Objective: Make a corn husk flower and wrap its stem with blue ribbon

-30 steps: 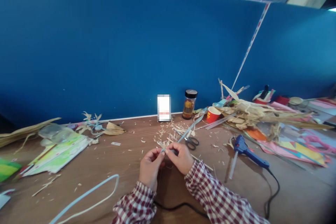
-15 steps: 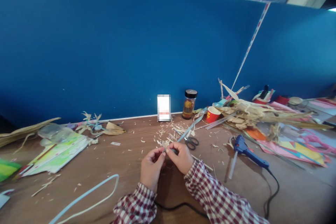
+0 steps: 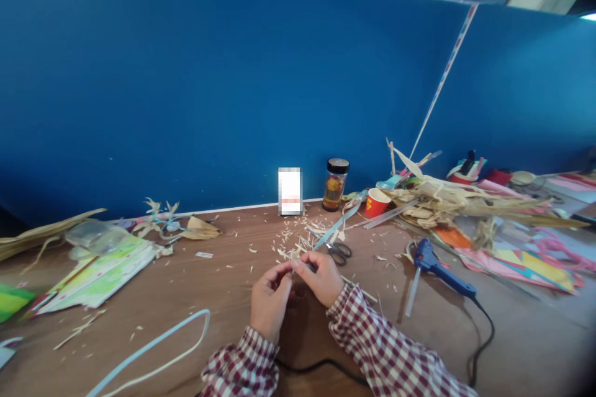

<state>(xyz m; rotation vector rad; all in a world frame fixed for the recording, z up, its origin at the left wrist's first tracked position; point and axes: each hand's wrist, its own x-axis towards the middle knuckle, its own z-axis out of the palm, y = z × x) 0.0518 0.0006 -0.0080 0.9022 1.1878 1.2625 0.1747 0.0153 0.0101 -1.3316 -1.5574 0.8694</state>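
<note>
My left hand (image 3: 271, 301) and my right hand (image 3: 321, 276) meet above the wooden table, thumbs and forefingers pinched together. Between the fingertips is a tiny thin piece, mostly hidden and too small to name. Just beyond my hands lie pale cut straw-like scraps (image 3: 298, 237). A light blue ribbon (image 3: 339, 226) slants back from near my right hand. Dark-handled scissors (image 3: 340, 252) rest close to the right knuckles, their blades partly covered by scraps.
A blue glue gun (image 3: 442, 272) with its black cord lies on the right, before a heap of dried husks (image 3: 433, 198). At the back stand a red paper cup (image 3: 377, 203) and a black-lidded jar (image 3: 335, 185). A painted sheet (image 3: 100, 276) and a white-blue loop (image 3: 158, 341) are on the left.
My fingertips have shifted slightly around the small piece, and the left hand has turned a little. Elsewhere the table looks the same.
</note>
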